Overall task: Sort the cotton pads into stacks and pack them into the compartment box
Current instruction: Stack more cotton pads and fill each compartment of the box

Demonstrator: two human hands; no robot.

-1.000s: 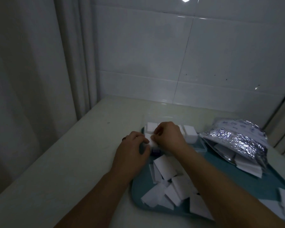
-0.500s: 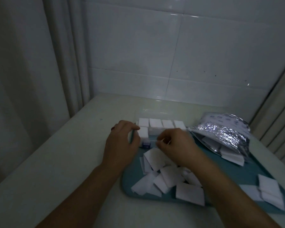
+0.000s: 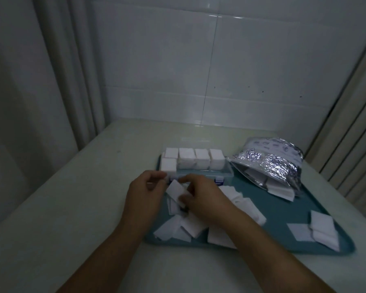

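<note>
Pinching one cotton pad (image 3: 176, 190) between my left hand (image 3: 145, 192) and right hand (image 3: 201, 197), fingers curled on it, above the loose pads (image 3: 178, 231). Progress, by my judgement: five stacks stand in the compartment box (image 3: 226, 173); its front compartments remain unfilled, with many pads left on the teal tray (image 3: 283, 216) and in the foil bag (image 3: 270, 163). Pale table (image 3: 72, 197), tiled wall (image 3: 241, 70), dim room.

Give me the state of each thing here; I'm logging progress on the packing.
Box: open, five stacks in it, front compartments mostly unfilled.
Foil bag: open, on its side, pads spilling out.
Loose pads: scattered on the tray.
Tray: flat on the table.
Left hand: fingers curled beside the lifted pad.
Right hand: pinching one pad, tilted.
</note>
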